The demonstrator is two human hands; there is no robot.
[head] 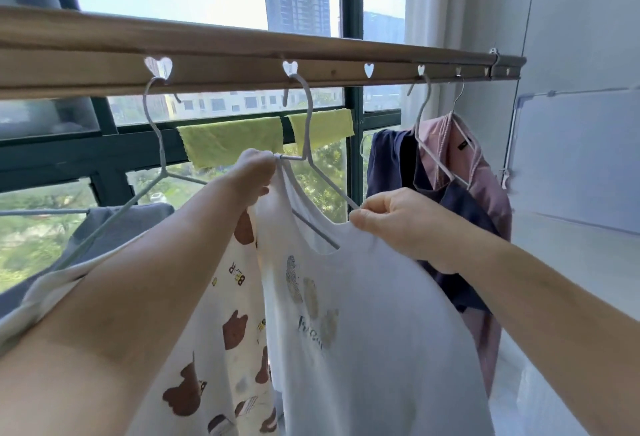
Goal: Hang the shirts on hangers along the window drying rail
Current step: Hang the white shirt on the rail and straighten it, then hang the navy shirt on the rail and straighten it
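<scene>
Pinching white shirt (363, 331) collar: right hand (398, 224) grip | left hand (254, 175) grip clasps hanger (304, 144) end

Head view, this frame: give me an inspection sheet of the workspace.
Surface: wooden rail with heart-shaped holes; three hooks sit in holes, a fourth hangs near the right end.
Job's things: white shirt half on the middle hanger; bear shirt beside it; left hanger carries a grey garment; navy and pink clothes hang at right.
Clutter: two yellow cloths on the window bar.
Grippers: left hand grips the hanger's left end; right hand pinches the shirt's collar.
Cables: nothing seen.
Surroundings: window, tower block, trees, white wall at right.
</scene>
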